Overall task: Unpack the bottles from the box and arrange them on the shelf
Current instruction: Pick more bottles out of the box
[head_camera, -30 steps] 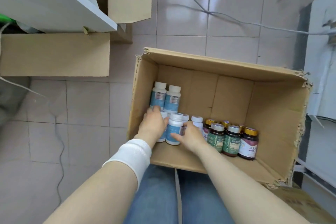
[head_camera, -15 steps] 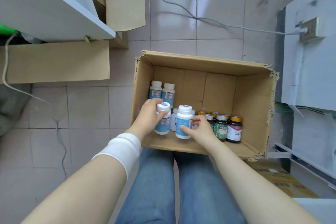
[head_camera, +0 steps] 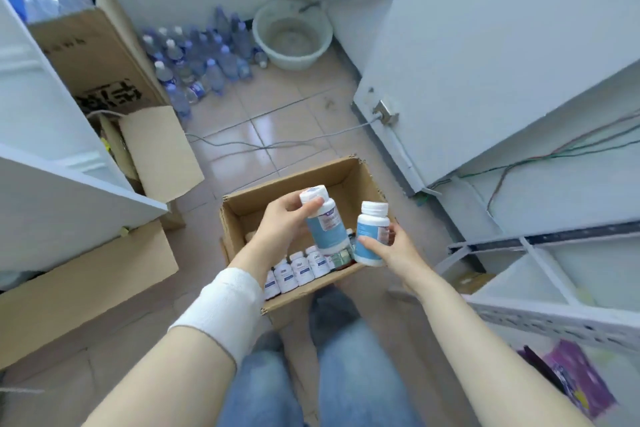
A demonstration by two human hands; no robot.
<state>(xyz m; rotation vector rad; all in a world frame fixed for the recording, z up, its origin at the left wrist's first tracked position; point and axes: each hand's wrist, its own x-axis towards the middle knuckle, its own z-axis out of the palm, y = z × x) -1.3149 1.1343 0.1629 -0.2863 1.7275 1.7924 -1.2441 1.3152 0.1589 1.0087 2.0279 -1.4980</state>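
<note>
Both white-capped bottles have risen clear of the cardboard box [head_camera: 242, 204] at frame centre, left hand [head_camera: 277, 222] and right hand [head_camera: 388, 246] fingers wrapped round one each, shelf placement next.

Tiled floor [head_camera: 277, 121] beyond box [head_camera: 349, 172] open; cartons [head_camera: 159, 149] crowd left, shelf frame [head_camera: 519, 243] right, water bottles [head_camera: 201, 55] far.
</note>
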